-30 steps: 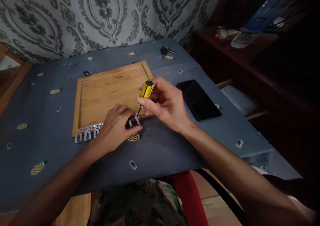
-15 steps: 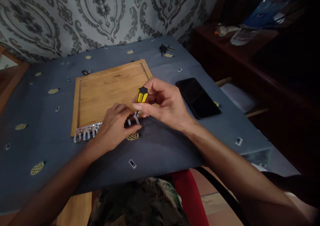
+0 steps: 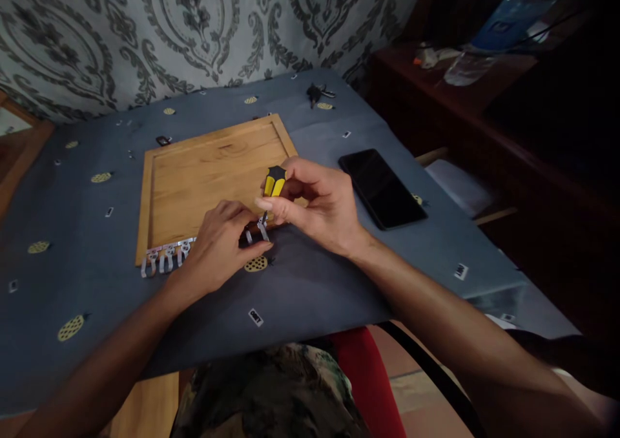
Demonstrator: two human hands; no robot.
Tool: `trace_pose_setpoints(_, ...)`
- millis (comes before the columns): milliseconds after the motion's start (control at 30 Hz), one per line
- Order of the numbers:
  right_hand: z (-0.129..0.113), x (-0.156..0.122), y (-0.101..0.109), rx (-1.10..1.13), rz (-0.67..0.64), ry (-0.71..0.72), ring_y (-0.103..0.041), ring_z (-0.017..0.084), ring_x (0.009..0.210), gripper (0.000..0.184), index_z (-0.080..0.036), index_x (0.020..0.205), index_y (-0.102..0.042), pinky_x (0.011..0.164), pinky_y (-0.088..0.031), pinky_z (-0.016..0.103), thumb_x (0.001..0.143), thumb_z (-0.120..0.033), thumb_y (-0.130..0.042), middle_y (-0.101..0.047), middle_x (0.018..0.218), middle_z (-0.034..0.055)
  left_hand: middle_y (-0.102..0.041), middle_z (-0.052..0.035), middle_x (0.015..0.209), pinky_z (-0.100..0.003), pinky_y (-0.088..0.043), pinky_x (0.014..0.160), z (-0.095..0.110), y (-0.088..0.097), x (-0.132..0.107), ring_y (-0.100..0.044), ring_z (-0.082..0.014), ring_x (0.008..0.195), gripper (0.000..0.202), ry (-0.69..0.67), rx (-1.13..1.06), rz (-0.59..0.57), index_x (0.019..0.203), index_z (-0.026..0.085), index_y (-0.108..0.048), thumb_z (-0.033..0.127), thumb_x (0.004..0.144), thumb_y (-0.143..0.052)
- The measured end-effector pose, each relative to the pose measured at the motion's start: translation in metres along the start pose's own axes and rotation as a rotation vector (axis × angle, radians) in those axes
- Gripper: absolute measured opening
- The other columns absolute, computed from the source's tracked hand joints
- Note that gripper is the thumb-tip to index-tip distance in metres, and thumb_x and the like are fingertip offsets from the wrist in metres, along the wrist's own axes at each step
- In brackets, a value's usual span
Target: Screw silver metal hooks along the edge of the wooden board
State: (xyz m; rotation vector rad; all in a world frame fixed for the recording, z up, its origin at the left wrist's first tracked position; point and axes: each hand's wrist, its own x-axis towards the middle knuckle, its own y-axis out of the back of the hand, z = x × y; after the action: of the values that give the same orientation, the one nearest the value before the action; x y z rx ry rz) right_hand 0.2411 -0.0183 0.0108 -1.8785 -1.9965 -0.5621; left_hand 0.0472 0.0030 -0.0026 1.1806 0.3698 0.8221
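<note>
A shallow wooden framed board point(image 3: 203, 186) lies on the table with a rail of metal hooks point(image 3: 167, 252) along its near edge. My right hand point(image 3: 322, 208) pinches a short screwdriver point(image 3: 275, 183) with a yellow and black handle. Its shaft points down to the hook at the right part of the rail; the tip is too small to make out. My left hand point(image 3: 217, 244) lies over the middle of the rail, fingers bent over the board's edge and thumb below the hooks, gripping it. That hand hides several hooks.
A black phone point(image 3: 382, 189) lies right of the board. Small dark items point(image 3: 317, 94) sit at the back of the patterned blue tablecloth point(image 3: 310, 302). On brown furniture at the right stands a plastic bottle point(image 3: 489, 37). A patterned curtain point(image 3: 194, 24) hangs behind.
The view has shifted slightly. Both hands keep their places on the rail and the screwdriver; the handle leans a little differently in my right fingers.
</note>
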Motion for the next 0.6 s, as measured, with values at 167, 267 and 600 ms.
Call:
trace_pose_setpoints(167, 0.009, -0.004, -0.003, -0.176, 0.123, 0.171, -0.05, 0.009, 0.059, 0.028, -0.021, 0.076, -0.056, 0.057, -0.044, 0.026, 0.091, -0.034, -0.076, -0.054, 0.068, -0.0053, -0.071, -0.008, 0.106, -0.049, -0.05, 0.095, 0.001, 0.001, 0.0, -0.063, -0.0308, 0.107, 0.022, 0.013, -0.012, -0.013, 0.102, 0.019, -0.069, 0.025, 0.083, -0.081)
trace_pose_setpoints(267, 0.008, -0.006, -0.003, -0.281, 0.132, 0.246, -0.052, 0.009, 0.061, 0.026, -0.021, 0.078, -0.057, 0.059, -0.046, 0.027, 0.092, -0.032, -0.075, -0.055, 0.069, -0.0048, -0.07, -0.0081, 0.106, -0.048, -0.051, 0.093, 0.001, 0.0, 0.0, -0.062, -0.0312, 0.107, 0.025, 0.017, 0.003, -0.013, 0.104, 0.019, -0.07, 0.026, 0.083, -0.082)
trace_pose_setpoints(600, 0.002, -0.006, -0.001, -0.206, 0.264, 0.189, -0.054, 0.011, 0.056, 0.024, -0.026, 0.079, -0.056, 0.051, -0.05, 0.027, 0.092, -0.034, -0.074, -0.053, 0.07, -0.0044, -0.069, -0.0074, 0.101, -0.044, -0.049, 0.087, 0.003, 0.002, 0.001, -0.061, -0.0294, 0.1, 0.025, 0.022, 0.026, -0.019, 0.1, 0.017, -0.071, 0.028, 0.082, -0.083)
